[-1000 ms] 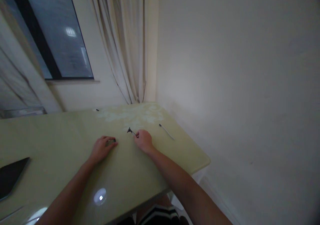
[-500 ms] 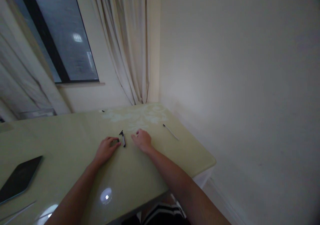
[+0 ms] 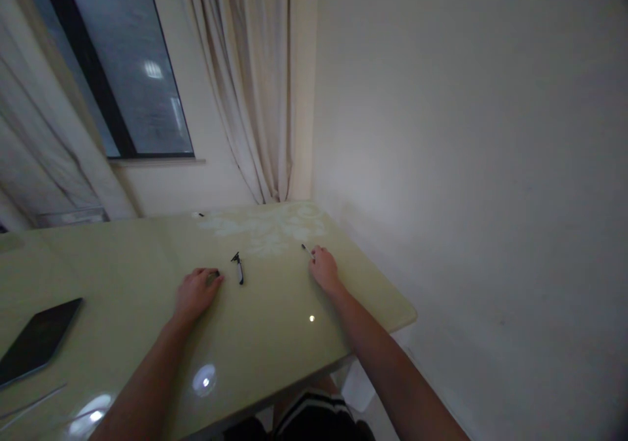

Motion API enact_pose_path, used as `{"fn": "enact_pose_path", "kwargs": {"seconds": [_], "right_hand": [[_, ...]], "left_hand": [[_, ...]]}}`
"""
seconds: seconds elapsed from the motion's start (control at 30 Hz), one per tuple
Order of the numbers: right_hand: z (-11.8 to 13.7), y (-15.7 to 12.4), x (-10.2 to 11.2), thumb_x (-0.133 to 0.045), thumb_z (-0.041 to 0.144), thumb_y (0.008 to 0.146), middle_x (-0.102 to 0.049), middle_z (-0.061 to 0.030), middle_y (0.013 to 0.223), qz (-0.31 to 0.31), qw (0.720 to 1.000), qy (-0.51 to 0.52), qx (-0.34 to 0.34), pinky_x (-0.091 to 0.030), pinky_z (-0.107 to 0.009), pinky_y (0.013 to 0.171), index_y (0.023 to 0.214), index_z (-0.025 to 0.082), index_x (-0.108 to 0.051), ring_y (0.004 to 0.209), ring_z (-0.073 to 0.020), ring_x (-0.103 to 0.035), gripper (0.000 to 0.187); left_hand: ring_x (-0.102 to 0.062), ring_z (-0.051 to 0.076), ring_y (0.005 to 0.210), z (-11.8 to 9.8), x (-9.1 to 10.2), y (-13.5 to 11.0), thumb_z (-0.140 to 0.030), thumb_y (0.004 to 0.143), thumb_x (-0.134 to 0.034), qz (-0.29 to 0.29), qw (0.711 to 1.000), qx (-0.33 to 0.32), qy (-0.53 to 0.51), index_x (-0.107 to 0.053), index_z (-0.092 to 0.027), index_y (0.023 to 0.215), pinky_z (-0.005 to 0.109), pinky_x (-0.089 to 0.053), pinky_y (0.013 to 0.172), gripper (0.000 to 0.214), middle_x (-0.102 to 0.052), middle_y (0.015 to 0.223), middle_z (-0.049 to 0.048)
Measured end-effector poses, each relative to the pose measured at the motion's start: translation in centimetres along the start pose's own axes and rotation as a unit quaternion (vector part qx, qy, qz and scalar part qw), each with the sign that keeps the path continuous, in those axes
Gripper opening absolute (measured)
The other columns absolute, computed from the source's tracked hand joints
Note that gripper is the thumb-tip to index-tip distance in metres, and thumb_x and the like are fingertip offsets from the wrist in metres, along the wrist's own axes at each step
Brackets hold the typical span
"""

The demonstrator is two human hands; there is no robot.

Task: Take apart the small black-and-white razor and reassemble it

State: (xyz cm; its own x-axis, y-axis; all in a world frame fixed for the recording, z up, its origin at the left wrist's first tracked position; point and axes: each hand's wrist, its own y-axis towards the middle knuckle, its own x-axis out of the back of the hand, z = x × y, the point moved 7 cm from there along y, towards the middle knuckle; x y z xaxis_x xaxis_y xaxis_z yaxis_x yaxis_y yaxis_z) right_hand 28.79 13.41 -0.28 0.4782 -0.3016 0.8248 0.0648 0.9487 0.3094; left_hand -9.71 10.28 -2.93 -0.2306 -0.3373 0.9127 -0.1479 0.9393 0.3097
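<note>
My left hand [image 3: 195, 294] rests on the table with thumb and fingers closed on a small dark piece [image 3: 216, 273], too small to make out. Just right of it lies a razor [image 3: 239, 269] with a black head and a grey-and-black handle, touched by neither hand. Farther right, my right hand [image 3: 324, 269] has its fingers closed at a thin white toothbrush [image 3: 307, 250] with a dark head. The brush's head points to the far left, and the hand covers most of its handle.
A dark tablet [image 3: 40, 341] lies at the left of the pale green glossy table [image 3: 265, 336]. Thin pale sticks or cables [image 3: 34, 402] are at the lower left. A small dark item [image 3: 201, 214] sits near the back edge. A wall [image 3: 466, 199] borders the right side.
My right hand has moved right, from beside the razor to the toothbrush, and closed on it. My left hand has shifted slightly left, away from the razor, keeping the small dark piece.
</note>
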Motion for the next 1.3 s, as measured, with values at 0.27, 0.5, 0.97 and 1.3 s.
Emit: {"fn": "enact_pose_path", "kwargs": {"seconds": [0.27,0.5,0.97,1.3], "right_hand": [[12.0,-1.0,-5.5,-0.058,0.009,0.088,-0.068,-0.0107,0.108,0.084,0.990,0.052,0.101,-0.044,-0.030,0.082,0.108,0.017,-0.066,0.094,-0.0207,-0.063,0.023],[14.7,-2.4,-8.6,-0.056,0.009,0.089,-0.065,-0.0139,0.116,0.077,0.991,0.063,0.089,-0.046,-0.032,0.088,0.116,0.018,-0.064,0.104,-0.0241,-0.063,0.029],[10.8,-0.8,-7.0,-0.081,0.036,0.081,-0.070,-0.0091,0.101,0.055,0.984,0.168,0.025,-0.048,-0.031,0.083,0.115,0.016,-0.065,0.092,-0.0219,-0.066,0.042],[7.2,-0.9,-6.0,-0.068,0.022,0.088,-0.069,0.0001,0.079,0.030,0.959,0.281,0.004,-0.047,-0.023,0.069,0.097,0.018,-0.069,0.071,-0.0135,-0.063,0.010]], "left_hand": [[-0.060,0.039,0.124,0.1,0.9,-0.5,-0.051,0.097,-0.043,0.029,0.996,0.082,0.006,-0.071,-0.024,0.132,0.055,-0.051,0.100,0.052,-0.064,0.139,0.0168],[-0.059,0.039,0.125,0.1,0.6,-0.6,-0.051,0.097,-0.044,0.029,0.996,0.081,-0.003,-0.070,-0.026,0.133,0.055,-0.049,0.101,0.052,-0.062,0.141,0.0165],[-0.058,0.041,0.127,0.3,0.7,-0.5,-0.057,0.094,-0.047,0.017,0.995,0.085,-0.040,-0.062,-0.024,0.142,0.059,-0.047,0.102,0.060,-0.066,0.136,0.0171],[-0.067,0.042,0.113,0.8,1.3,0.5,-0.051,0.097,-0.035,-0.010,0.979,0.188,-0.081,-0.072,-0.015,0.123,0.057,-0.052,0.091,0.058,-0.073,0.124,0.0228]]}}
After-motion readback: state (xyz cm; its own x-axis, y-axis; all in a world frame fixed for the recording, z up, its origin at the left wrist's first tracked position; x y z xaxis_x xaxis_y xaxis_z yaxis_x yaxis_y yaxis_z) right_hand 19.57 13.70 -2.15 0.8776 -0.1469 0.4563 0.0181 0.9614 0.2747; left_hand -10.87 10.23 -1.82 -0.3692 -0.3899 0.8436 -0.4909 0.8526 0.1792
